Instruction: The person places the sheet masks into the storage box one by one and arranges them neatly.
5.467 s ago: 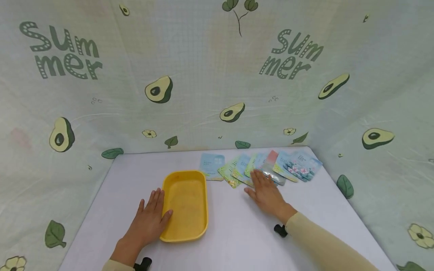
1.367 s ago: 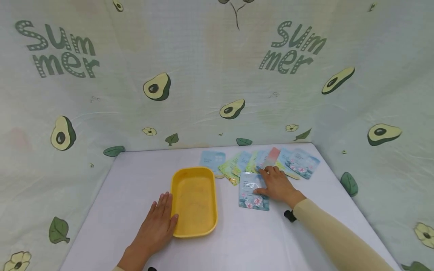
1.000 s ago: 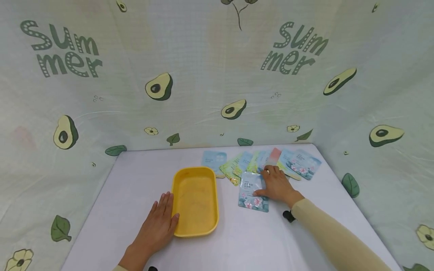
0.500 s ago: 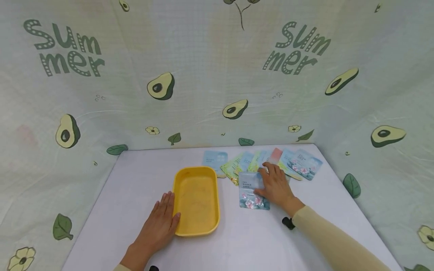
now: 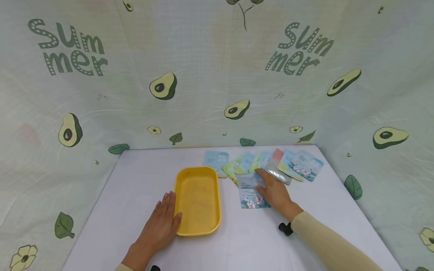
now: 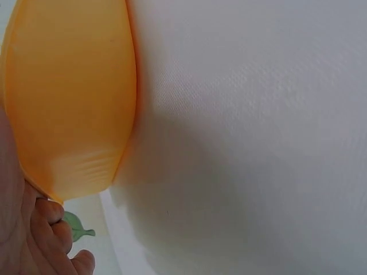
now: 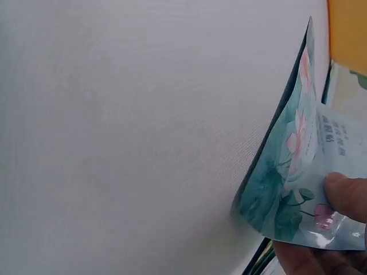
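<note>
My right hand (image 5: pixel 276 194) pinches a flat blue sachet (image 5: pixel 249 194) printed with pink lotus flowers. In the right wrist view the thumb lies on the front of that sachet (image 7: pixel 287 183), with fingers behind it, and the sachet is bent and tilted above the cloth. My left hand (image 5: pixel 158 226) lies flat with straight fingers along the left side of a yellow plastic tray (image 5: pixel 219 203). From the left wrist, the tray's outer wall (image 6: pixel 74 97) shows beside the curved fingertips. Nothing lies in the tray.
A row of overlapping sachets runs along the back: a blue one (image 5: pixel 216 160) at left, green and blue ones (image 5: pixel 232 165), a silver one with a pink end (image 5: pixel 278 174), and lotus-printed ones (image 5: pixel 306 163) at right. A printed curtain (image 5: pixel 203 56) closes the table's back and sides.
The right hand took the lotus sachet out of the row toward the front. Over the last half second the hand shifted slightly left with it, uncovering the silver sachet. The left hand stays at the tray.
</note>
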Action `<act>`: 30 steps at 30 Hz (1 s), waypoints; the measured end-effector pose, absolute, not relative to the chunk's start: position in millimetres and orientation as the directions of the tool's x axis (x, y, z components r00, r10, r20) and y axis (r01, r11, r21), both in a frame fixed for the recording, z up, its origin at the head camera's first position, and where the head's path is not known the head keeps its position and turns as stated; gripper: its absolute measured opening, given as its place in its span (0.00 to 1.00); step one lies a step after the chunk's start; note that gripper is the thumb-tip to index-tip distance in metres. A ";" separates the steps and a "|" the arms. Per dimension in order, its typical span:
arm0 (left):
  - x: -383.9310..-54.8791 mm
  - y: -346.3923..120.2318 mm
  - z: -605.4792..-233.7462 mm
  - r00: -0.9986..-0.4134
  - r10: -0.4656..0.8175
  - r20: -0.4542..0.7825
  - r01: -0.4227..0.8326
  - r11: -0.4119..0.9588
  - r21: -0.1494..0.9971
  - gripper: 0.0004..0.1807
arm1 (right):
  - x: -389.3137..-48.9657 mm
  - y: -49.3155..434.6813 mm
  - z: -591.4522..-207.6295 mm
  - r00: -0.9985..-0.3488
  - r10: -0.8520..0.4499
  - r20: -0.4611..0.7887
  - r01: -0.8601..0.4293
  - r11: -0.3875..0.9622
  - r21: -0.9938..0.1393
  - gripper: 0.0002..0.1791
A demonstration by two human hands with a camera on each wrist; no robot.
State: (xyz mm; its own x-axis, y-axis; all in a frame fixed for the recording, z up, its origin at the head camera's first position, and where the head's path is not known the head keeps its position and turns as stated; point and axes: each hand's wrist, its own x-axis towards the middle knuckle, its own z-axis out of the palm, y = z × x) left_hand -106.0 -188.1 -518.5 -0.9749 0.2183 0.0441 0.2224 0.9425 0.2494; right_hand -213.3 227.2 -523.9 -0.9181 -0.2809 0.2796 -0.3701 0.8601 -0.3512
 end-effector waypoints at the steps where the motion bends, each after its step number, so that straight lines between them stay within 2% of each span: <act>1: -105.5 -187.8 -517.9 -0.975 0.217 0.041 0.220 0.941 0.255 0.41 | -213.6 226.5 -524.0 -0.922 -0.278 0.271 -0.365 0.857 -0.363 0.39; 4: -103.2 -185.9 -515.8 -0.976 0.214 0.038 0.216 0.937 0.274 0.41 | -215.1 225.7 -524.6 -0.936 -0.262 0.234 -0.340 0.845 -0.413 0.39; 11: -100.5 -182.9 -517.5 -0.971 0.231 0.056 0.238 0.925 0.295 0.40 | -215.5 227.8 -519.2 -0.967 -0.214 0.137 -0.254 0.808 -0.531 0.28; 21: -100.6 -183.4 -515.9 -0.969 0.241 0.057 0.247 0.935 0.255 0.41 | -221.1 228.8 -501.4 -0.993 -0.113 0.032 -0.105 0.722 -0.684 0.25; 30: -101.5 -185.2 -512.7 -0.968 0.247 0.048 0.252 0.939 0.235 0.42 | -227.4 230.6 -482.0 -0.997 -0.078 0.023 -0.071 0.695 -0.715 0.25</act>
